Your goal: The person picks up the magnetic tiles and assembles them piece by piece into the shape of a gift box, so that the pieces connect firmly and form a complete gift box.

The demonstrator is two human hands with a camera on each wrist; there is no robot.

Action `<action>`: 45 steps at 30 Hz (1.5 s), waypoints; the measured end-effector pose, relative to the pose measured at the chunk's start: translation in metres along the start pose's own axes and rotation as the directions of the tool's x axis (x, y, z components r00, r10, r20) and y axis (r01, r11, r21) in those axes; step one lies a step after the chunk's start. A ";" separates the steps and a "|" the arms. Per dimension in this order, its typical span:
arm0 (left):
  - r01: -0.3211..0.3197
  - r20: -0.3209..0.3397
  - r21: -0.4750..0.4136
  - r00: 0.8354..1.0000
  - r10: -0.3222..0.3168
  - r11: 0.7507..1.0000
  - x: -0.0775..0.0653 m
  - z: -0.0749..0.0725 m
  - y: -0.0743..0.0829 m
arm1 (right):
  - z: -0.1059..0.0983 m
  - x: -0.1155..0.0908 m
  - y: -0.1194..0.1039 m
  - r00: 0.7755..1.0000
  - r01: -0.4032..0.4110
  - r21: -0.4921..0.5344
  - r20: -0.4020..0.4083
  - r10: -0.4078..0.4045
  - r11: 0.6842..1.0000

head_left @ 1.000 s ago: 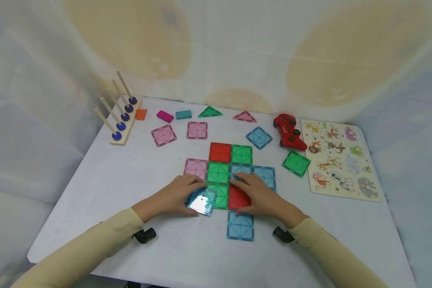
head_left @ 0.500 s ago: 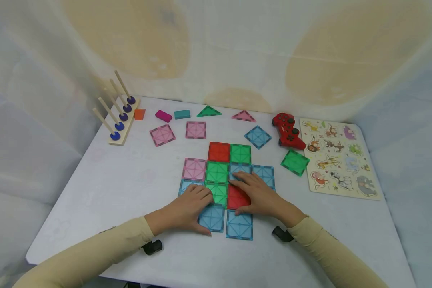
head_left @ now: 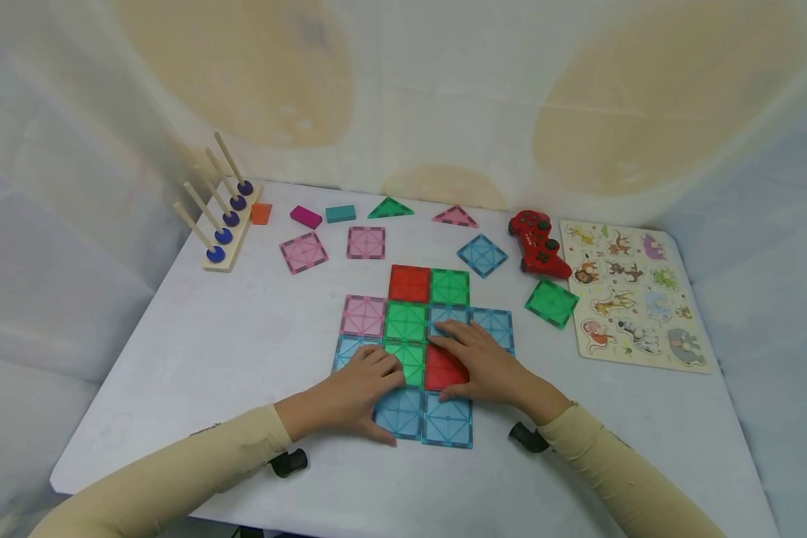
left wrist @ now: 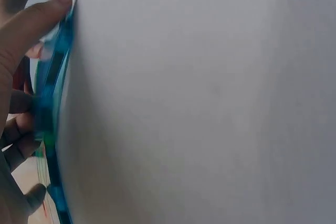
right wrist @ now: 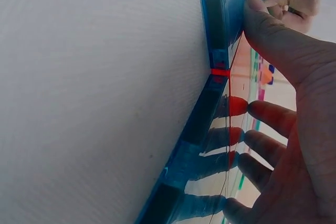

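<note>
Square translucent magnetic tiles lie joined in a patch on the table. My left hand [head_left: 350,394] holds a blue magnetic tile [head_left: 403,415] at the near edge, thumb by its near-left corner and curled fingers at its far side. It sits against another blue tile [head_left: 448,424] on its right. My right hand [head_left: 491,371] rests on the patch with fingers spread over a red tile [head_left: 441,368] and the blue tile beyond it. In the right wrist view its fingertips [right wrist: 257,107] touch the tile tops. A green tile [head_left: 412,364] shows between the hands.
Loose pink tiles [head_left: 366,243], a blue tile [head_left: 482,255], a green tile [head_left: 551,302] and triangles lie farther back. A red game controller [head_left: 538,245] and an animal puzzle board [head_left: 635,295] are at right. A wooden peg stand [head_left: 232,232] stands back left.
The left hand brought the blue tile down and toward the near side, then slid it right until it met the neighbouring blue tile. The right hand has stayed in place.
</note>
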State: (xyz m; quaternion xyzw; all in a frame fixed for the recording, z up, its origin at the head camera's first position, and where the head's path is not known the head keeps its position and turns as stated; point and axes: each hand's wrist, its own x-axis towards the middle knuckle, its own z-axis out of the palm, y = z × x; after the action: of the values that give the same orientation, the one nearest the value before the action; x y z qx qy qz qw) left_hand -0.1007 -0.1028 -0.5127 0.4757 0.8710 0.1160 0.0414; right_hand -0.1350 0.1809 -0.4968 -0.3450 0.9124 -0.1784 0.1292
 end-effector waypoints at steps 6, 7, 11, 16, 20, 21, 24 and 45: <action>-0.025 -0.017 -0.004 1.000 0.025 1.000 0.002 0.002 0.005 | 0.000 0.001 -0.002 1.000 -0.005 -0.018 -0.007 0.005 1.000; -0.019 -0.021 -0.010 1.000 0.018 1.000 0.002 0.003 0.005 | 0.000 0.001 -0.002 1.000 -0.001 -0.022 -0.011 0.001 1.000; 0.000 -0.030 -0.039 1.000 -0.001 0.999 -0.001 0.003 0.002 | -0.001 -0.001 -0.001 1.000 0.009 -0.012 -0.008 -0.009 1.000; 0.062 0.011 -0.005 0.998 -0.062 0.998 -0.004 0.005 -0.004 | -0.008 -0.014 0.007 1.000 -0.024 0.043 -0.018 0.025 0.999; 0.137 0.048 0.018 0.989 -0.137 0.990 -0.004 0.004 -0.010 | -0.014 -0.025 0.020 0.994 -0.101 0.008 -0.050 0.101 0.995; 0.147 0.056 0.018 0.987 -0.148 0.989 -0.003 0.004 -0.011 | -0.015 -0.027 0.023 0.992 -0.117 0.002 -0.052 0.117 0.993; 0.161 0.077 0.008 0.984 -0.161 0.987 -0.002 0.002 -0.015 | -0.016 -0.028 0.029 0.989 -0.144 0.013 -0.043 0.144 0.990; 0.120 0.125 0.047 0.984 -0.125 0.992 -0.005 -0.006 -0.016 | -0.030 -0.024 0.064 0.942 -0.326 0.008 -0.082 0.326 0.945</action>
State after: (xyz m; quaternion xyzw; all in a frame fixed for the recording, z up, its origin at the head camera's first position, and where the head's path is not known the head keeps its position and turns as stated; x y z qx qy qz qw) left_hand -0.1118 -0.1162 -0.5113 0.4285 0.8962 0.0655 0.0947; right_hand -0.1659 0.2492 -0.4934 -0.1821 0.9619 -0.1661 0.1182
